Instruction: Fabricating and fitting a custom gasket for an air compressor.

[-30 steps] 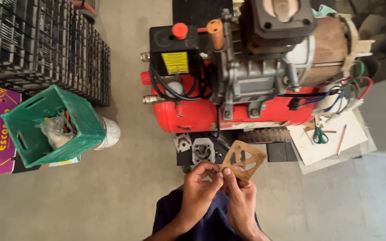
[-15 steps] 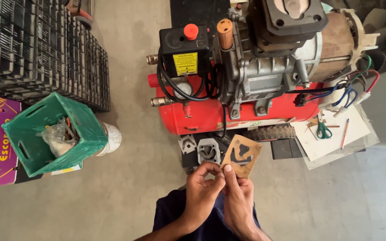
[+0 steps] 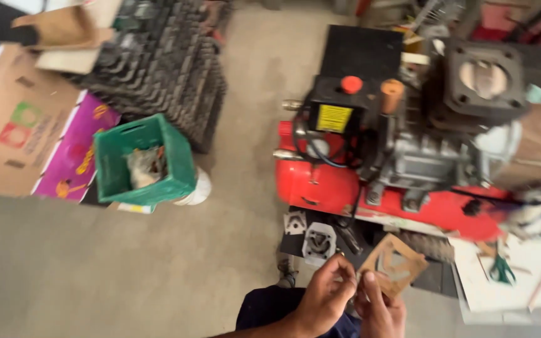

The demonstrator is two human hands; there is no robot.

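Observation:
My left hand (image 3: 325, 295) and my right hand (image 3: 380, 310) are together at the bottom of the view, both pinching a thin brown cut-out gasket (image 3: 394, 263). The gasket is a flat square sheet with several holes, tilted in front of me. Just beyond it stands a red air compressor (image 3: 370, 181) with a grey metal pump head (image 3: 436, 159) and a black switch box (image 3: 336, 109) with a red knob. Small grey metal parts (image 3: 311, 235) lie on a dark mat below the tank. The picture is motion-blurred.
A green plastic crate (image 3: 142, 163) holding rags sits left, beside a white container (image 3: 195, 188). Stacked black crates (image 3: 158, 69) fill the upper left, with flattened cardboard (image 3: 14, 119) beyond. White sheets (image 3: 521, 269) with green-handled pliers (image 3: 501, 268) lie at right.
The view has swung left, so the compressor and crate sit further right in frame. Both hands still hold the gasket, now lower in the picture.

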